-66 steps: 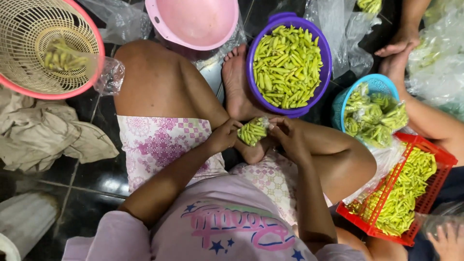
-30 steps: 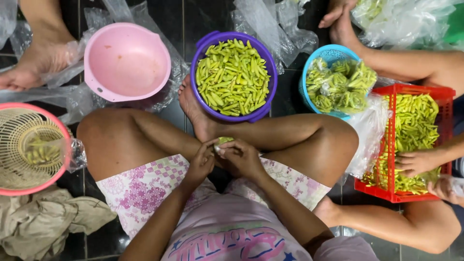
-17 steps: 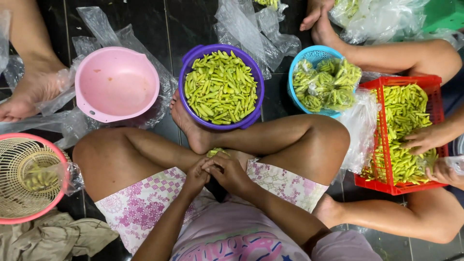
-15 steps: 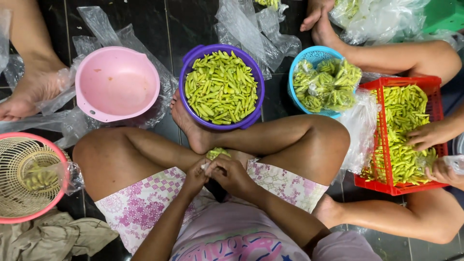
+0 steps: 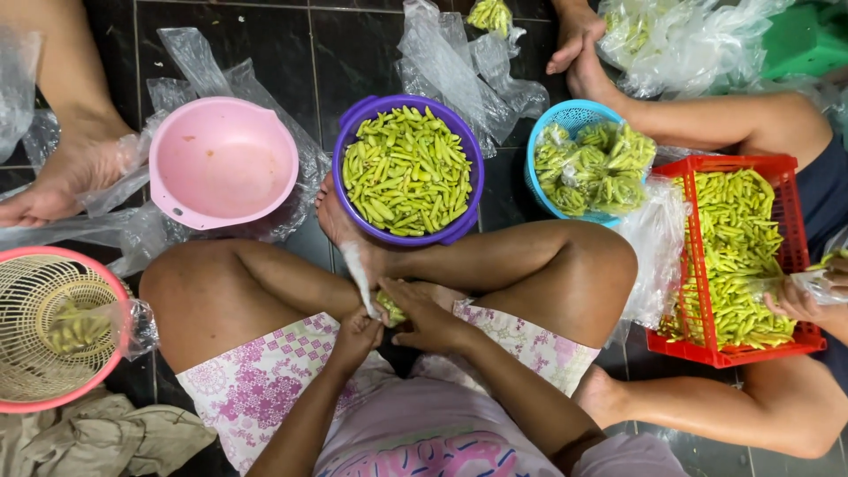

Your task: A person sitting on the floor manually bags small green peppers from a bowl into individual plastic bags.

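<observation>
Largest first: ahead of my two hands and just beyond my crossed legs sits the purple bowl [image 5: 353, 124], heaped with loose green chillies [image 5: 408, 172]. Off to the left of my hands is the empty pink bowl [image 5: 223, 163] on crumpled clear plastic; to the right, the blue basket [image 5: 541, 146] of bagged chillies, and farther right the red crate [image 5: 768, 168] where another person's hand [image 5: 799, 300] works. Far left, well apart from me, stands the pink woven basket [image 5: 35, 265].

Down at my lap, my left hand [image 5: 355, 336] and right hand [image 5: 427, 320] meet, touching each other, both closed around a small plastic bag of chillies [image 5: 389, 309]. The left grip pinches the twisted neck of the bag [image 5: 360, 278], which rises just above my fingers; the right grip is clamped over the packed body of it.

I judge this packet light and soft, the film slippery and easy to puncture, and the chillies inside firm but apt to snap or bruise if squeezed. The neck is the place to take hold, with the other hand cupping the bulk loosely from the side instead of crushing it.
</observation>
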